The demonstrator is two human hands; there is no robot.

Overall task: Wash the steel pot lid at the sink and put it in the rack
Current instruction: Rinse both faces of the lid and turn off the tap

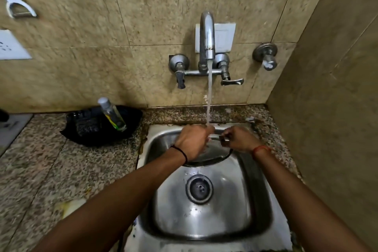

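Note:
A round steel pot lid [212,154] is held over the far half of the steel sink [257,196], under the running stream from the wall tap [207,35]. My left hand [193,141] is curled over the lid's left side, right where the water lands. My right hand [238,139] pinches the lid's far edge or handle from the right. Both hands hide most of the lid; only its near dark rim and part of its face show. No rack is in view.
A black tray [102,122] with a clear soap bottle [112,114] sits on the granite counter [41,165] left of the sink. Tap levers [231,82] stick out from the tiled wall. A side wall [331,108] stands close on the right. The drain [199,188] is uncovered.

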